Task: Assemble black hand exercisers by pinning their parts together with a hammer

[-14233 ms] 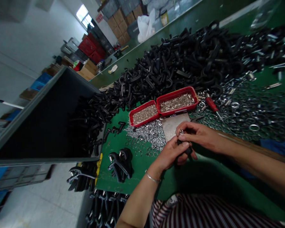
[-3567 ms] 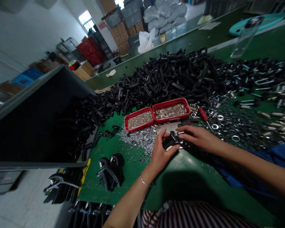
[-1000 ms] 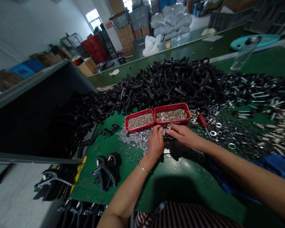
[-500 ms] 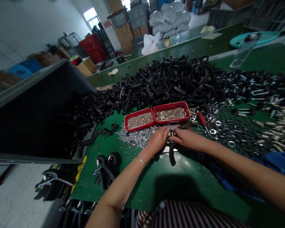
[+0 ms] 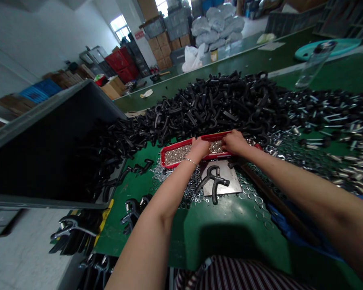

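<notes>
My left hand (image 5: pixel 200 148) is at the meeting point of two red trays, fingers curled down over the small metal pieces; its fingertips are hidden. My right hand (image 5: pixel 234 143) dips into the right-hand red tray (image 5: pixel 220 134), its fingers pinched together among small silvery pins. Whatever either hand grips is too small to make out. The left-hand red tray (image 5: pixel 162 158) holds small metal bits. Nearer me, a black hand grip strengthener (image 5: pixel 213 177) with a coil spring lies untouched on a metal plate (image 5: pixel 234 183).
A hammer (image 5: pixel 261 183) lies right of the plate. Loose washers (image 5: pixel 258 203) surround it. Behind the trays rises a heap of black handles (image 5: pixel 199 102). A large grey crate (image 5: pixel 48 108) stands at left, with finished grips (image 5: pixel 71 229) below it. A clear bottle (image 5: pixel 316 64) is at back right.
Both hands have let go of the black hand grip strengthener, leaving it on the plate. They have moved forward to the red trays. The hammer shows more plainly.
</notes>
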{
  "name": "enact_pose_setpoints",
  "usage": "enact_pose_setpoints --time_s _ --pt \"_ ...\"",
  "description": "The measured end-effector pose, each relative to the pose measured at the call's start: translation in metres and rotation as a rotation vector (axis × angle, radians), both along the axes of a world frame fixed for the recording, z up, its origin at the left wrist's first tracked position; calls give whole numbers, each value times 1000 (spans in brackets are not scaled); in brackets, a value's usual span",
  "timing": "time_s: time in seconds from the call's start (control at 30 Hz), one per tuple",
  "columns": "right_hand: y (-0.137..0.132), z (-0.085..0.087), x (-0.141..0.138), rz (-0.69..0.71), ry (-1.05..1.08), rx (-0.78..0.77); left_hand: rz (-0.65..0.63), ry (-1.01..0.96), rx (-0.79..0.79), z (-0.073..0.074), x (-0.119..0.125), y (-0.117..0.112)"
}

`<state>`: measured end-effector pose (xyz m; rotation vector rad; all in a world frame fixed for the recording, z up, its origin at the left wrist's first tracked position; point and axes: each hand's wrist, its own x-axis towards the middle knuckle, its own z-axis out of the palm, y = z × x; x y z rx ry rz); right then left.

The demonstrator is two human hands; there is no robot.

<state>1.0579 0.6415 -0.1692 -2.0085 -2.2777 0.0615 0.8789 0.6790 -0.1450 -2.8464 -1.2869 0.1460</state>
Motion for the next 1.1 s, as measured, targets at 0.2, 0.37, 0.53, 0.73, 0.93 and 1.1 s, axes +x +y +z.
enact_pose_setpoints --time_s 0.2,0.37,0.53,0.73,0.93,1.1 --pt "1 -9 4 17 69 38 34 -27 -16 -10 -4 2" --pt "-2 -11 3 -2 187 83 67 -178 76 -14 -8 -10" --pt "-5 1 6 6 362 119 151 -547 138 -14 -21 -47" --pt "-61 13 10 -59 940 65 155 -708 -161 -26 -67 -107" --pt "-104 -15 -20 -104 1018 -93 177 -760 -247 -42 -62 -126" --pt "-98 -25 -38 -134 859 48 260 -762 -258 -47 -54 -124"
